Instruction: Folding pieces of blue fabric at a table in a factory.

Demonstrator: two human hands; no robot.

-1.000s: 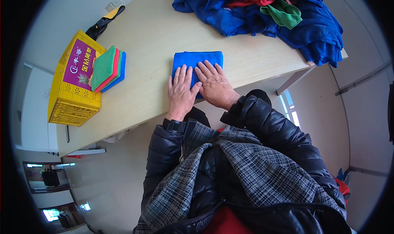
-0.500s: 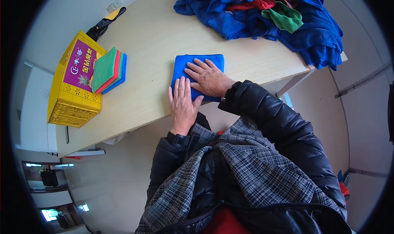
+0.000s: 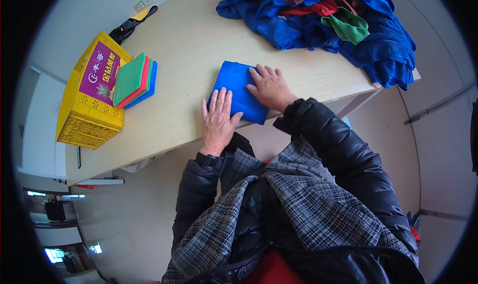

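Observation:
A folded blue cloth (image 3: 238,87) lies at the table's near edge, turned slightly askew, one corner reaching the edge. My left hand (image 3: 218,117) rests on its lower left part with the fingers stretched out. At the cloth's right edge is my right hand (image 3: 271,88), its fingers spread, partly on the cloth and partly over the table. Neither hand grasps anything. To the left, a small stack of folded cloths (image 3: 130,82) in green, red and blue leans against a yellow crate.
The yellow plastic crate (image 3: 94,119) with a purple label stands at the table's left end. A large heap of crumpled blue cloths (image 3: 298,30), with red and green (image 3: 347,27) ones among them, covers the far right. Behind the crate lies a black and yellow item (image 3: 130,26).
The blue cloth has turned clockwise on the table. My right hand has slid from its top toward its right edge, and my left hand has shifted slightly down.

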